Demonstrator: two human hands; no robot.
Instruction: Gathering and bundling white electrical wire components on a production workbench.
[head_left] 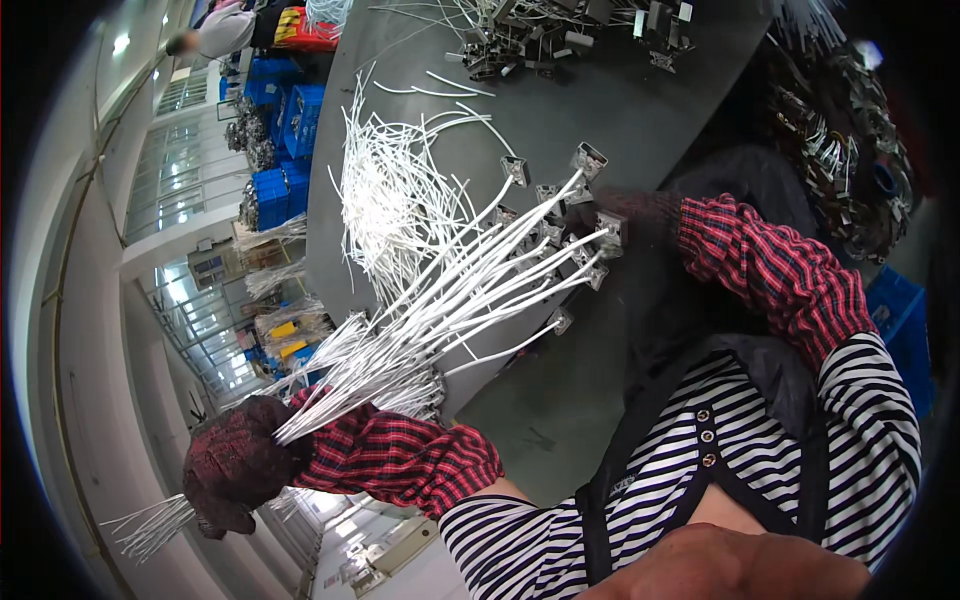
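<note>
My left hand (240, 465), in a dark reddish glove, is closed round a bundle of white cables (430, 310) and holds it out at the lower left. The loose cable ends (160, 525) stick out beyond that fist. From it the bundle fans up to the right, where small metal connectors (590, 160) sit on the cable ends. My right hand (645, 215), in a dark glove, is among these connectors; its fingers are blurred and partly hidden against the dark background.
A heap of white cables (390, 200) lies on the grey table (420, 30) beside the bundle. Metal parts (540, 35) are piled at the table's far end. Blue crates (300, 120) stand beyond its left edge, a person (225, 30) farther off. More connectors (850, 150) hang or lie at the right.
</note>
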